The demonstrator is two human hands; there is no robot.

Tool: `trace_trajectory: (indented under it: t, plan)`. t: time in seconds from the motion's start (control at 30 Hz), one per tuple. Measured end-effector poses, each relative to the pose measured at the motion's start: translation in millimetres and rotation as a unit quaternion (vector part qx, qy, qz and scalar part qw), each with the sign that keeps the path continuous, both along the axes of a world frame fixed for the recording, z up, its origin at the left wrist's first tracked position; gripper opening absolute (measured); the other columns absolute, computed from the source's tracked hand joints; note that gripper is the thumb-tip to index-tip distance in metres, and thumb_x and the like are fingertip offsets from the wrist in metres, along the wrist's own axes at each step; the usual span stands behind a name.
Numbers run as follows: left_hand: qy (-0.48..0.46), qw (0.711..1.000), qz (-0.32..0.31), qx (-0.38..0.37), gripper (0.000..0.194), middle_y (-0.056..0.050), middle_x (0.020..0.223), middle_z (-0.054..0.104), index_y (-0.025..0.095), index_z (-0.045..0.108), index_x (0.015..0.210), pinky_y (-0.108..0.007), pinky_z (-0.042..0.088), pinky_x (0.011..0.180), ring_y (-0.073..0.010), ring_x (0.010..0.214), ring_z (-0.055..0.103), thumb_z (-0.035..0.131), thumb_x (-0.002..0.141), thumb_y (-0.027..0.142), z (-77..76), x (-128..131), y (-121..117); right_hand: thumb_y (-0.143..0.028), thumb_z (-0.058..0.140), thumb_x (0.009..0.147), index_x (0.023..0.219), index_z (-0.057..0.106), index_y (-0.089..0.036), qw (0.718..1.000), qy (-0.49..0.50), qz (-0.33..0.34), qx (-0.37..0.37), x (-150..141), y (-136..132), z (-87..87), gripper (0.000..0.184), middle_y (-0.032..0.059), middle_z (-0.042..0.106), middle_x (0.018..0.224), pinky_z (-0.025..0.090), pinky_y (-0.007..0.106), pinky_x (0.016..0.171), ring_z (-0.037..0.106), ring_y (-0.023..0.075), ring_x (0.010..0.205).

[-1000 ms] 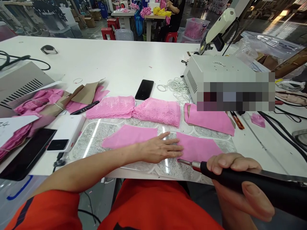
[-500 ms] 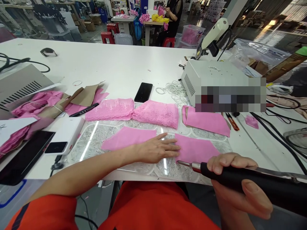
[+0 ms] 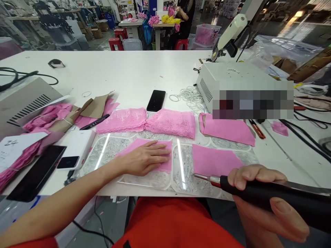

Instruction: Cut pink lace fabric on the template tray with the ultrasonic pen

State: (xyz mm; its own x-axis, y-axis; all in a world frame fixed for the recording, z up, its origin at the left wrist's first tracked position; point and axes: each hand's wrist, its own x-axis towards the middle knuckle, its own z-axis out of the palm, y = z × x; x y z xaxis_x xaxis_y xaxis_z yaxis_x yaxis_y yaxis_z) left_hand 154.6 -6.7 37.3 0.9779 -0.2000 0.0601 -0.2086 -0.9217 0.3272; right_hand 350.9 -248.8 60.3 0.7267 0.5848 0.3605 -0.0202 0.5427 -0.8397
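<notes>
My left hand (image 3: 146,158) lies flat, fingers stretched out, on the left pink fabric piece (image 3: 131,145), covering much of it. In my right hand (image 3: 269,199) is a thick black-handled tool with a slim metal tip (image 3: 284,196), pointing left. The tip is by the lower left corner of the right pink fabric piece (image 3: 216,160); whether it touches cannot be seen. Both pieces lie on a clear-edged, speckled mat (image 3: 186,179). Behind them are two stacks of pink lace fabric, a left stack (image 3: 122,120) and a right stack (image 3: 172,124).
Folded pink fabric (image 3: 229,129) lies before a grey box (image 3: 238,72). A phone (image 3: 156,100), tangled white cord (image 3: 190,96) and a power bank (image 3: 77,148) rest on the white table (image 3: 124,75). Bundled pink fabric is on the left. A person (image 3: 184,20) sits beyond.
My left hand has moved left, off the edge of the right fabric piece and onto the left one. My right hand still holds the tool at about the same place.
</notes>
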Motion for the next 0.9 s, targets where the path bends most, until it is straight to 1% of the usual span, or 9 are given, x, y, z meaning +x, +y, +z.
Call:
trace_trajectory:
  t: [0.07,0.17,0.33,0.43,0.53,0.7,0.9]
  plan:
    - [0.02,1.0,-0.003,0.004,0.041,-0.006,0.152,0.04,0.02,0.049,0.139,-0.047,0.013,0.121,-0.0222,0.145,0.029,0.041,0.101,0.029,-2.1,-11,1,-0.038,0.069,0.069,0.083,0.065,-0.02,1.0,0.008,0.012,-0.008,-5,5,0.3,0.023,0.0005,0.055,0.072,0.048,0.032,0.048,0.052,0.0135,0.053]
    - [0.034,0.999,-0.005,0.009,0.042,-0.004,0.155,0.033,0.024,0.047,0.141,-0.046,0.004,0.122,-0.022,0.147,0.022,0.041,0.101,0.036,-7.1,-20,1,-0.036,0.068,0.071,0.086,0.065,-0.02,0.999,0.012,0.045,-0.009,-13,13,0.1,0.022,0.0014,0.056,0.075,0.049,0.033,0.052,0.053,0.0139,0.056]
    - [0.028,1.0,-0.001,0.012,0.042,0.0,0.156,0.032,0.026,0.046,0.142,-0.046,-0.002,0.122,-0.0208,0.148,0.019,0.038,0.102,0.039,-13.9,-24,1,-0.035,0.065,0.076,0.094,0.064,-0.02,0.994,0.003,0.112,-0.012,-25,23,-1.0,0.023,0.0025,0.057,0.08,0.051,0.033,0.057,0.055,0.0138,0.062]
    - [0.015,1.0,-0.002,0.009,0.041,0.0,0.154,0.035,0.027,0.048,0.14,-0.045,-0.002,0.122,-0.0203,0.148,0.02,0.037,0.102,0.038,-16.5,-25,2,-0.036,0.063,0.081,0.098,0.063,-0.021,0.99,-0.002,0.137,-0.02,-30,25,-2.2,0.022,0.0022,0.056,0.083,0.052,0.034,0.059,0.056,0.0139,0.065]
    - [0.006,1.0,-0.005,0.008,0.041,0.0,0.154,0.036,0.026,0.049,0.14,-0.046,-0.001,0.122,-0.0207,0.148,0.021,0.038,0.102,0.036,-18.1,-26,4,-0.037,0.063,0.082,0.099,0.062,-0.021,0.988,-0.007,0.151,-0.017,-33,28,-3.7,0.023,0.0016,0.055,0.085,0.052,0.033,0.061,0.056,0.0132,0.067]
    - [0.007,1.0,-0.009,0.007,0.04,0.0,0.154,0.036,0.025,0.05,0.138,-0.045,0.0,0.122,-0.0211,0.148,0.021,0.039,0.102,0.035,-17.7,-27,5,-0.036,0.064,0.082,0.098,0.062,-0.022,0.988,-0.009,0.15,-0.019,-36,33,-4.1,0.022,0.0018,0.054,0.085,0.051,0.032,0.06,0.056,0.0129,0.065]
    - [0.014,1.0,-0.006,0.009,0.04,0.0,0.154,0.036,0.027,0.048,0.14,-0.046,0.002,0.122,-0.021,0.147,0.022,0.039,0.101,0.033,-14.5,-28,6,-0.037,0.063,0.083,0.098,0.063,-0.023,0.988,-0.024,0.147,-0.028,-37,38,-2.9,0.02,0.003,0.054,0.083,0.051,0.032,0.056,0.055,0.0137,0.063]
